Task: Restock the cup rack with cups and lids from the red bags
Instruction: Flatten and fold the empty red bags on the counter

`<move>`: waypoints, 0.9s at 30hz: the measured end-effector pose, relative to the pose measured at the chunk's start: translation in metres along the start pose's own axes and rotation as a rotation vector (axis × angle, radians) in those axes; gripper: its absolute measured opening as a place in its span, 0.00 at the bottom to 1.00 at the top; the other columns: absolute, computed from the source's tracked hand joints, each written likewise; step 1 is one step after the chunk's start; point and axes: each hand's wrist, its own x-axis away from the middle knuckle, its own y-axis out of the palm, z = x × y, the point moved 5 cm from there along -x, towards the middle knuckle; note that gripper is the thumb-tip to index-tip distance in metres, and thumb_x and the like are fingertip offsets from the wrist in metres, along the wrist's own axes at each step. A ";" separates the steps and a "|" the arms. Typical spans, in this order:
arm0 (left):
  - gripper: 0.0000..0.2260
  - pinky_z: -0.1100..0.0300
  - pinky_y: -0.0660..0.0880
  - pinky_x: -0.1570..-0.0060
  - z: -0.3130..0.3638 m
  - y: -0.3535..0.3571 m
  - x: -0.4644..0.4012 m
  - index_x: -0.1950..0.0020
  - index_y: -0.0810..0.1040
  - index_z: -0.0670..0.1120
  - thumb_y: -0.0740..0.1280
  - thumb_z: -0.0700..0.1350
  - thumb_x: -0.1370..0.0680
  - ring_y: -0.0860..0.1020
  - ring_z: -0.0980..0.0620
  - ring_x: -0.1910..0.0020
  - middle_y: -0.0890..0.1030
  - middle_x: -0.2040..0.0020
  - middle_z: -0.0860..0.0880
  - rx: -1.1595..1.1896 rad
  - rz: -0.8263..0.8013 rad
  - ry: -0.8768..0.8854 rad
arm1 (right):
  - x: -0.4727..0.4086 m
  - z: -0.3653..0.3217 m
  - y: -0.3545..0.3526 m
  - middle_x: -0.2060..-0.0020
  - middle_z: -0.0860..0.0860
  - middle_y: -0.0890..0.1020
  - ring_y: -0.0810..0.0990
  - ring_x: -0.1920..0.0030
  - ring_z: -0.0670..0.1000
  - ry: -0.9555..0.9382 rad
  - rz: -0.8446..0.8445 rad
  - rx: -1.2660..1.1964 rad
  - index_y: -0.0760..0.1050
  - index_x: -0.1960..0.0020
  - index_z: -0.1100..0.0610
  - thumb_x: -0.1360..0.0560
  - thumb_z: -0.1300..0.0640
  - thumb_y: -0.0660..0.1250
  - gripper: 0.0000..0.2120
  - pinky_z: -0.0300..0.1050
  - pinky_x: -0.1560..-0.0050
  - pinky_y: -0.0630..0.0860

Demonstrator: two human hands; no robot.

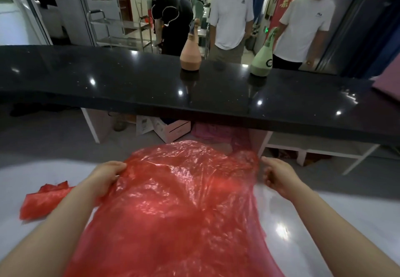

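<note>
1. The left hand (107,177) pinches the near-left edge of a large red bag (184,201), thumb on top of the plastic, fingers curled under; the film bunches at its fingertips.
2. The right hand (279,176) has its fingers curled at the bag's far-right corner, touching the gathered plastic; whether it truly grips cannot be told.
3. The bag lies spread and crinkled between both hands on a pale surface (346,211); what it holds is hidden.
4. Left of the left hand, apart from it, lies a folded red bag (41,201).
5. Beyond both hands runs a black counter (108,82); on it stand a tan bottle (191,53) and a green bottle (262,60), well apart.
</note>
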 end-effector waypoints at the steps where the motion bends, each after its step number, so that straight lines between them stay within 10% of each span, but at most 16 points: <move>1: 0.04 0.56 0.75 0.63 -0.001 -0.005 -0.004 0.55 0.77 0.41 0.63 0.36 0.21 0.75 0.45 0.67 0.78 0.64 0.41 -0.014 -0.002 -0.006 | -0.001 0.003 -0.004 0.70 0.53 0.75 0.70 0.73 0.49 0.001 0.037 0.020 0.75 0.41 0.60 0.23 0.59 0.66 0.11 0.40 0.74 0.65; 7: 0.03 0.56 0.78 0.65 -0.001 -0.012 -0.015 0.54 0.79 0.39 0.65 0.35 0.23 0.80 0.47 0.69 0.82 0.67 0.43 -0.058 -0.046 -0.028 | -0.006 0.013 0.007 0.38 0.57 0.75 0.76 0.46 0.57 -0.179 0.197 0.444 0.64 0.28 0.57 0.28 0.66 0.67 0.29 0.47 0.53 0.73; 14: 0.05 0.58 0.78 0.69 -0.001 -0.012 -0.013 0.53 0.81 0.40 0.68 0.41 0.23 0.82 0.48 0.69 0.84 0.65 0.44 -0.035 -0.077 -0.045 | -0.023 0.000 0.044 0.54 0.60 0.82 0.79 0.54 0.59 -0.281 0.108 0.684 0.78 0.51 0.60 0.25 0.60 0.66 0.05 0.47 0.56 0.71; 24: 0.10 0.61 0.78 0.70 0.001 0.003 -0.010 0.56 0.80 0.39 0.64 0.44 0.20 0.79 0.49 0.75 0.81 0.69 0.42 -0.147 0.129 0.115 | -0.020 0.021 -0.031 0.58 0.54 0.83 0.80 0.56 0.56 -0.228 0.309 0.458 0.79 0.54 0.55 0.29 0.66 0.66 0.09 0.51 0.50 0.78; 27: 0.12 0.48 0.79 0.52 0.005 0.007 -0.007 0.51 0.81 0.39 0.64 0.47 0.20 0.81 0.43 0.61 0.82 0.60 0.38 -0.232 0.196 0.194 | -0.013 0.030 -0.075 0.64 0.52 0.80 0.78 0.63 0.55 -0.163 0.408 0.290 0.78 0.56 0.56 0.26 0.64 0.61 0.08 0.52 0.57 0.78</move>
